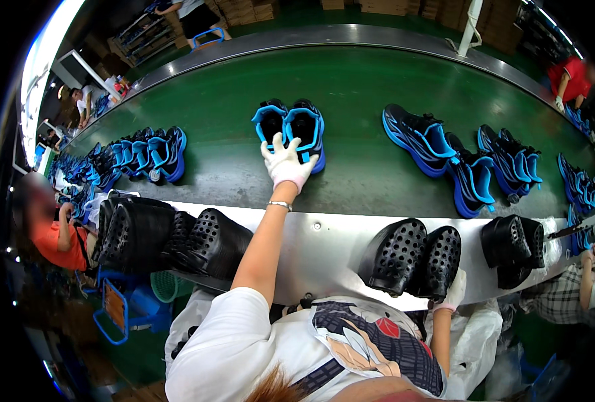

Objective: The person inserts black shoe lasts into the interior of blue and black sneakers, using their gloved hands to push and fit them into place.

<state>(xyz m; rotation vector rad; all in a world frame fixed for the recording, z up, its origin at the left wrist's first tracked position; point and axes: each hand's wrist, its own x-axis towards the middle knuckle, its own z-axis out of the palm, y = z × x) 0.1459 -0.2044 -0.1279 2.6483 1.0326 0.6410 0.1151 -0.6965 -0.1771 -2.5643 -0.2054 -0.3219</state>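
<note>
1. My right hand (454,292), gloved, hangs low at the near edge of the steel shelf (324,244), touching the black perforated lasts (414,258); how far it closes I cannot tell.
2. My left arm reaches straight out over the shelf onto the green belt (351,87).
3. My left hand (285,163), gloved, fingers spread, rests on the heels of the blue shoe pair (290,124), not visibly clamped.
4. The pair lies dead ahead, long axes pointing away from me, side by side. The left hand is far nearer.
</note>
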